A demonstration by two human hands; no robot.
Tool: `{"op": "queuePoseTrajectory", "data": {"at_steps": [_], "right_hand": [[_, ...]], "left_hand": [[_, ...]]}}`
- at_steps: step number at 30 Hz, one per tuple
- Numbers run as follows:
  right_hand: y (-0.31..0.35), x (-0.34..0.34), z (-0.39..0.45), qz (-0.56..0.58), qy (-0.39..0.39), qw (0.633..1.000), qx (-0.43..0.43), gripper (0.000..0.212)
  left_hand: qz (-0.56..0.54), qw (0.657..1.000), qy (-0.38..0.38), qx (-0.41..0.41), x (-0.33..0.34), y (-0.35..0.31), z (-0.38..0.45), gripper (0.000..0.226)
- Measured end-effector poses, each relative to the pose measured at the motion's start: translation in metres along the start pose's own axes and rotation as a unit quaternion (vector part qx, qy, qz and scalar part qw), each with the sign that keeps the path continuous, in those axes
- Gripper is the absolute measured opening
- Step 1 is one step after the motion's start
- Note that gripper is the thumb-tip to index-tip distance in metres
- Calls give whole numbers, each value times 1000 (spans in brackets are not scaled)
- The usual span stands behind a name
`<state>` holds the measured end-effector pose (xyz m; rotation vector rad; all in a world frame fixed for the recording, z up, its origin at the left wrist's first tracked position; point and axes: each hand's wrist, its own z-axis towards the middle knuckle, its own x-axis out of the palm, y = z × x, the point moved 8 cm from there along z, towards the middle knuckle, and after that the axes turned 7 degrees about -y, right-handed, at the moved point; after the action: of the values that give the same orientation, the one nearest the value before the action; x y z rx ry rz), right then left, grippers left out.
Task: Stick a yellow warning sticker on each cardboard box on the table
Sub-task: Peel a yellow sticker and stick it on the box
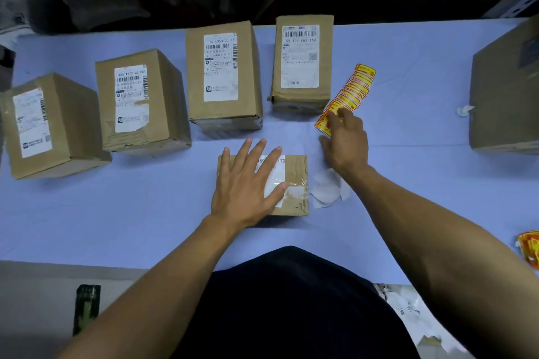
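A small flat cardboard box (297, 181) lies in front of me on the blue table (145, 213). My left hand (248, 181) rests flat on its top, fingers spread. A strip of yellow warning stickers (354, 90) lies to the right of the far boxes. My right hand (345, 140) reaches to the strip's near end with its fingertips on the lowest sticker; whether it pinches it is hidden. Several taller cardboard boxes stand in a row behind: far left (73, 125), second (163, 102), third (248, 73), fourth (323, 61). No yellow sticker shows on them.
White backing papers (326, 189) lie just right of the small box. A large cardboard box (501, 96) stands at the right edge. More yellow stickers (529, 251) lie at the near right. Dark bags and parcels are piled behind the table.
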<state>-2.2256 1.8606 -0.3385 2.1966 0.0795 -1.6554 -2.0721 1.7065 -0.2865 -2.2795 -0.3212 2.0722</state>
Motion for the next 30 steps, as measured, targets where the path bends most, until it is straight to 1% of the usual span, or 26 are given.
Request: {"op": "queuePoseTrajectory", "data": {"at_steps": [3,6,8,18,20,22,26,28,30], "right_hand": [[-1,1,5,-29,-3,999,-20,48],[4,0,3,-81,-12,994,-67,37],[5,0,-2,-100,-14,992,-82,33],[-5,1,-16,-26,-24,998,-55,32],[-3,-7,-18,12,-44,997,-57,29],[1,-21,-23,77,-77,993,-46,25],[17,-53,-38,233,-117,965,-10,18],[26,-69,-47,310,-123,943,11,16],[33,-77,-57,382,-103,918,44,14]], "left_hand": [[-3,1000,0,-1,-1,0,0,68],[-2,1000,3,-1,0,0,1,69],[-2,1000,0,-1,0,0,0,68],[-10,1000,-21,-3,0,0,-2,66],[-13,1000,-16,-5,0,0,-3,67],[-22,1000,-8,-9,0,1,-3,67],[-45,999,12,-18,-1,1,-2,68],[-93,995,16,-32,-6,3,-1,66],[-192,979,-3,-71,-18,7,0,64]]}}
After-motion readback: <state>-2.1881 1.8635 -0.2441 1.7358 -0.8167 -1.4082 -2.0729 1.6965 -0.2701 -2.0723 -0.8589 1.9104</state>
